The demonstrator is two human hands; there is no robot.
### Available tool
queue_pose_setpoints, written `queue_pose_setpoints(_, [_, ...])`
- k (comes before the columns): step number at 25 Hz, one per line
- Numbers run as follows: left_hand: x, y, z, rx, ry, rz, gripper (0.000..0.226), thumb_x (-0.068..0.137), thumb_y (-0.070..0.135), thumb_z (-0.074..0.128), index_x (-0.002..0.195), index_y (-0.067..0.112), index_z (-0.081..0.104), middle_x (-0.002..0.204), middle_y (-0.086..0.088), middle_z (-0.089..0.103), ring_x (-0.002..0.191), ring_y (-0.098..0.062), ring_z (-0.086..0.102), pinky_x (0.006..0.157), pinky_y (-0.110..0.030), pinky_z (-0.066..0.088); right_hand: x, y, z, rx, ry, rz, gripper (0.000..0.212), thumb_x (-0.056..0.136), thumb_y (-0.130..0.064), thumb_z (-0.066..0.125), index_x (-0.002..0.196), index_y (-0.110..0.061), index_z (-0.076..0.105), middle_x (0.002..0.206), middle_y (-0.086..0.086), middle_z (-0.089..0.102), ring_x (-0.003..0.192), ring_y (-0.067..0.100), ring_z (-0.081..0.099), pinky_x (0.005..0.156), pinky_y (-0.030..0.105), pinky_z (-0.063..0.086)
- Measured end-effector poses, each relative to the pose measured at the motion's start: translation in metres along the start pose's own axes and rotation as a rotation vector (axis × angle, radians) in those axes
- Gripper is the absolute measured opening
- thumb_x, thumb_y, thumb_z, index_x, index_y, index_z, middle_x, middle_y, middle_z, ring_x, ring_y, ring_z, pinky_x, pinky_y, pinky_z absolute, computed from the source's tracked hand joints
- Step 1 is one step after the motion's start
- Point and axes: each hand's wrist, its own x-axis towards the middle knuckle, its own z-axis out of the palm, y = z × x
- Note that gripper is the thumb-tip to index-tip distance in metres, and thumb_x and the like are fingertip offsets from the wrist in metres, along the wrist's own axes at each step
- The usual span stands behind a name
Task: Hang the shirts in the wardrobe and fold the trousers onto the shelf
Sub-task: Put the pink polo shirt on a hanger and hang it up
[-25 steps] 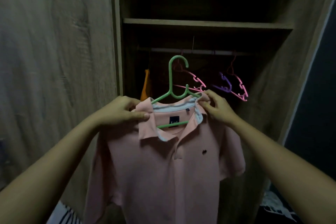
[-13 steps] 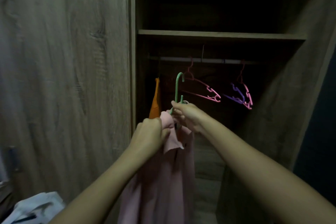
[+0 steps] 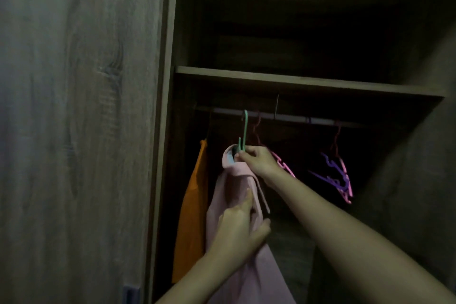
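Wood-grain laminate covers the wardrobe door [image 3: 74, 106] on the left. Inside, an orange garment [image 3: 191, 217] hangs flat beside the pink shirt [image 3: 237, 185], soft cotton, on a thin green plastic hanger [image 3: 244, 131] whose hook reaches the metal rail [image 3: 283, 116]. The left hand [image 3: 240, 227] pinches the shirt's body; the right hand [image 3: 259, 161] grips its collar. Empty pink and purple hangers [image 3: 338, 177] follow. No writing is readable.
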Motion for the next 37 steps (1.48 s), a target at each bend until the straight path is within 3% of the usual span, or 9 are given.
queue_pose_setpoints(5, [0.058,-0.024,0.014,-0.071,0.066,-0.032,0.068,0.087,0.033,0.057,0.147,0.023,0.025,0.096,0.014,0.061,0.084,0.002,0.062,0.076,-0.01,0.05,0.069,0.008,-0.008,-0.022,-0.061,-0.019,0.015,0.092,-0.018,0.055,0.089,-0.016,0.069,0.082,0.003,0.068,0.079,0.014,0.063,0.068,0.023,0.047])
queue_pose_setpoints(11, [0.119,-0.046,0.015,-0.105,0.089,-0.059,0.056,0.087,0.029,0.058,0.139,0.02,0.04,0.088,0.007,0.065,0.073,-0.002,0.063,0.063,-0.012,0.05,0.117,-0.012,-0.015,-0.209,-0.18,0.193,0.026,0.097,-0.026,0.047,0.104,-0.004,0.059,0.077,0.003,0.055,0.064,0.011,0.051,0.051,0.017,0.042])
queue_pose_setpoints(18, [0.126,-0.066,0.03,-0.088,0.05,-0.184,0.07,0.087,0.026,0.057,0.148,0.022,0.024,0.091,0.005,0.065,0.067,-0.003,0.059,0.058,-0.01,0.047,0.138,0.0,0.003,-0.522,-0.45,0.255,0.04,0.095,-0.027,0.048,0.122,0.002,0.055,0.073,0.004,0.05,0.066,0.015,0.048,0.076,0.029,0.044])
queue_pose_setpoints(21, [0.124,-0.066,0.028,-0.053,0.044,-0.177,0.066,0.089,0.026,0.056,0.147,0.02,0.025,0.086,0.008,0.062,0.063,0.001,0.058,0.056,-0.006,0.044,0.134,-0.005,0.003,-0.528,-0.404,0.224,0.038,0.096,-0.028,0.045,0.122,-0.002,0.054,0.08,0.003,0.052,0.074,0.017,0.053,0.077,0.029,0.044])
queue_pose_setpoints(25, [0.113,-0.059,0.016,0.1,0.136,-0.187,0.072,0.089,0.04,0.056,0.148,0.015,0.022,0.105,-0.001,0.067,0.086,-0.007,0.066,0.072,-0.013,0.051,0.116,-0.013,-0.001,-0.715,-0.154,-0.039,0.031,0.097,-0.022,0.043,0.115,-0.002,0.057,0.113,0.017,0.06,0.107,0.032,0.057,0.071,0.027,0.04])
queue_pose_setpoints(30, [0.07,-0.055,-0.017,0.155,0.184,-0.234,0.063,0.093,0.03,0.053,0.147,0.015,0.024,0.079,0.005,0.065,0.056,0.008,0.057,0.051,-0.006,0.043,0.071,-0.015,0.011,-0.456,0.126,-0.403,0.025,0.094,-0.019,0.048,0.115,-0.012,0.06,0.115,0.009,0.06,0.104,0.023,0.06,0.077,0.023,0.041])
queue_pose_setpoints(32, [0.037,-0.063,-0.041,0.21,0.208,-0.236,0.059,0.093,0.028,0.053,0.146,0.013,0.03,0.108,-0.004,0.068,0.084,0.004,0.062,0.071,-0.005,0.046,0.039,-0.018,0.031,-0.408,0.15,-0.487,0.024,0.094,-0.019,0.048,0.113,-0.014,0.062,0.113,0.005,0.061,0.1,0.018,0.06,0.078,0.019,0.039])
queue_pose_setpoints(34, [-0.005,-0.078,-0.067,0.301,0.222,-0.255,0.058,0.093,0.029,0.053,0.144,0.011,0.034,0.13,-0.011,0.057,0.114,-0.016,0.058,0.099,-0.026,0.045,0.005,-0.021,0.062,-0.394,0.13,-0.547,0.021,0.093,-0.02,0.049,0.108,-0.016,0.064,0.106,0.002,0.063,0.092,0.011,0.059,0.071,0.013,0.035])
queue_pose_setpoints(37, [-0.072,-0.107,-0.106,0.435,0.236,-0.307,0.053,0.093,0.029,0.051,0.141,0.01,0.04,0.134,-0.01,0.055,0.118,-0.022,0.056,0.102,-0.034,0.042,-0.04,-0.024,0.121,-0.354,0.022,-0.583,0.017,0.09,-0.018,0.052,0.099,-0.015,0.066,0.099,0.003,0.065,0.087,0.013,0.059,0.07,0.02,0.038])
